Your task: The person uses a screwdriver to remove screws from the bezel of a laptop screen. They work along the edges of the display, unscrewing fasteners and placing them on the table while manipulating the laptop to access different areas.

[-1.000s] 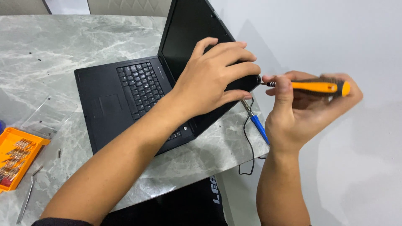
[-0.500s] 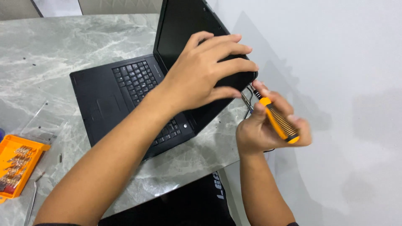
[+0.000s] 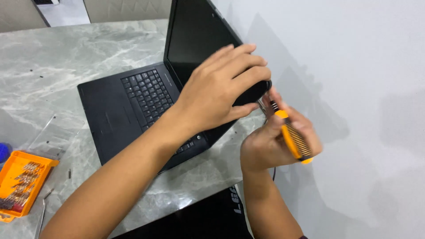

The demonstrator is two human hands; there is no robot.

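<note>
The left hand (image 3: pixel 217 95) clasps the laptop (image 3: pixel 146 106) at its hinge corner; the right hand (image 3: pixel 276 141) grips an orange screwdriver (image 3: pixel 292 137). Its tip, hidden under the left fingers, could slip and gouge the casing or skin.

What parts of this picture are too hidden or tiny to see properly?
All in the head view:
- The screwdriver tip: hidden behind the left hand, so where it touches the laptop cannot be seen.
- The laptop's right rear corner: covered by the left hand.
- The right hand grip: its fingers are partly behind the handle.
- The bits in the orange case: too small, and the case is cut by the left edge.
</note>
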